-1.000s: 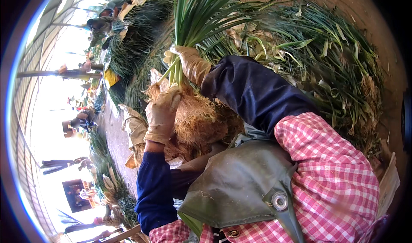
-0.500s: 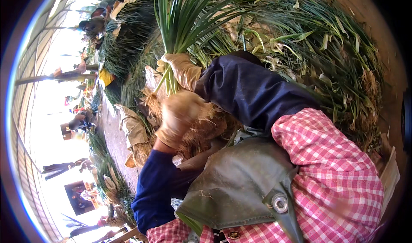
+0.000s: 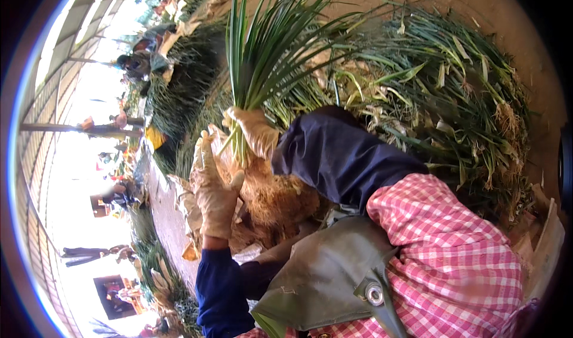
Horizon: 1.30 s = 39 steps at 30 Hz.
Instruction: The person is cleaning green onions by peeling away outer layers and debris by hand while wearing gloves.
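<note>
My right hand point(image 3: 255, 133), in a pale glove, is shut around the stalks of a bunch of long green-leaved plants point(image 3: 262, 45) held upright in front of me. Below the grip hangs the bunch's tangled mass of brown roots point(image 3: 280, 198). My left hand point(image 3: 213, 189), also gloved, is raised flat with its fingers straight and apart, resting against the left side of the bunch just above the roots. It holds nothing.
A big heap of the same green plants point(image 3: 441, 99) lies to the right and behind. Another pile point(image 3: 179, 81) lies farther off on the left, with a person point(image 3: 138, 63) beside it. A grey apron point(image 3: 322, 278) covers my front.
The bunch has risen and its leaves stand taller in view. My left hand came off the root mass, where it was cupped, and now lies flat and open against the stalks.
</note>
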### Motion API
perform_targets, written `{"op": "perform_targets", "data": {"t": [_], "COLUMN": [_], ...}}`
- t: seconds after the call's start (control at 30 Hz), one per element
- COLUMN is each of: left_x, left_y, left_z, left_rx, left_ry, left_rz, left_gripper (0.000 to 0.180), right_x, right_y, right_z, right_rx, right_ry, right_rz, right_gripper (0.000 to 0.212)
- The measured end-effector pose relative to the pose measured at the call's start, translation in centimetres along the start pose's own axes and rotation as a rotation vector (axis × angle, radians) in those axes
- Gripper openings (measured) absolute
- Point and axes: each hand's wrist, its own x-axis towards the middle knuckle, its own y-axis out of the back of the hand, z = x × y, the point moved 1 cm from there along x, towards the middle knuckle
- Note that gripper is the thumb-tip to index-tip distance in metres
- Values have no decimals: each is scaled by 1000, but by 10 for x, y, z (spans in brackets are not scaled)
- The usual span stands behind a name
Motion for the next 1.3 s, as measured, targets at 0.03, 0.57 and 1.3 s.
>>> {"op": "perform_targets", "data": {"t": [0.03, 0.57, 1.3], "left_x": [11, 19, -85], "left_y": [-7, -12, 315], "left_z": [0, -50, -148], "left_rx": [55, 304, 1041], "left_ry": [38, 416, 756], "left_rz": [-7, 81, -379], "left_gripper": [96, 38, 24], "right_x": [2, -10, -40], "right_y": [-2, -16, 17], "right_z": [4, 46, 67], "right_rx": [-37, 245, -1663], "right_ry": [49, -342, -67], "right_rz": [42, -669, -1497], "right_gripper": [27, 31, 36]}}
